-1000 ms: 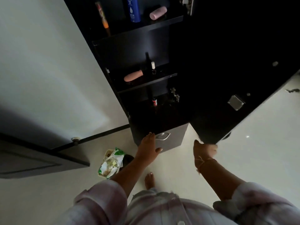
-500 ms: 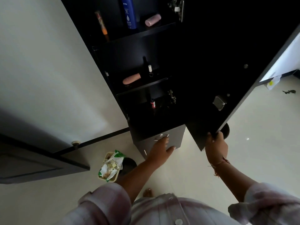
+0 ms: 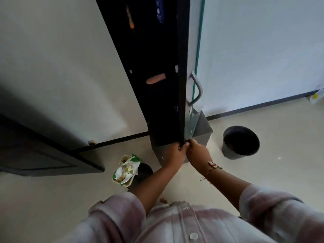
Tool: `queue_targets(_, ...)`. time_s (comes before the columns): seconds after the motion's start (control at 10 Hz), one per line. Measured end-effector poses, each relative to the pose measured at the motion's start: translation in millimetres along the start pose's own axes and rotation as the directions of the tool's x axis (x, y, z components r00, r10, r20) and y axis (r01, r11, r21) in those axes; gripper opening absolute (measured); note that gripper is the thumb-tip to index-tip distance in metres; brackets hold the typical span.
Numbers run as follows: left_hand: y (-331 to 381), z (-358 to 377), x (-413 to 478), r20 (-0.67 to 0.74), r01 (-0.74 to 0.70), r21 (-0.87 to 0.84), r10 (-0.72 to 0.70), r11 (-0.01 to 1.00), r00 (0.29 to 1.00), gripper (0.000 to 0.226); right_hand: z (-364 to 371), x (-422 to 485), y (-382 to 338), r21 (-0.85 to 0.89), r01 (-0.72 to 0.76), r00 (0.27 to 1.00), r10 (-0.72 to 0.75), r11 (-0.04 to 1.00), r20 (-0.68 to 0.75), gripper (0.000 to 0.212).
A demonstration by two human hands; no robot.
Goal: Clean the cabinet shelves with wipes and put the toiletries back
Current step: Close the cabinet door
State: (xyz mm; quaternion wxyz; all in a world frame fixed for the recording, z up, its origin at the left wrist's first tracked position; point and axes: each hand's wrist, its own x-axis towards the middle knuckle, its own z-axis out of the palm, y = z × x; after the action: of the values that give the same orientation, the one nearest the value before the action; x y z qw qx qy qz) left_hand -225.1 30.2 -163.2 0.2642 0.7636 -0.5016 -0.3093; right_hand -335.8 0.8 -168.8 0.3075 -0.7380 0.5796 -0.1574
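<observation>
cabinet [image 3: 163, 130]: we see it tall and dark against the pale wall; only a narrow slice of its inside shows
cabinet door [image 3: 182, 67]: nearly edge-on to us and almost closed; a metal handle [image 3: 197, 88] on its outer face
left hand [image 3: 175, 156]: fingers curled round the door's bottom corner, gripping it
right hand [image 3: 198, 153]: touching the left; fingers curled on the same corner, gripping it
on the shelves: pink tube [image 3: 155, 78] lying on a middle shelf; blue bottle [image 3: 159, 11] higher up
wipes pack [image 3: 127, 170]: on the floor, left of the cabinet's base
bucket [image 3: 241, 142]: on the floor to the right
</observation>
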Motion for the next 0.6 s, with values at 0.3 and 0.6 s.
queue_targets(0.3, -37, -56, 69, -0.141, 0.322, -0.256, -0.365, 0.911, 0.920, 0.030, 38, 67, -74, 0.279, 0.026, 0.931, -0.126, 0.960, 0.343, 0.060)
queue_targets(0.6, -48, -95, 110, -0.230, 0.251, -0.348, -0.342, 0.903, 0.911, 0.030, 52, 122, -121, 0.267, 0.003, 0.894, -0.123, 0.964, 0.432, 0.055)
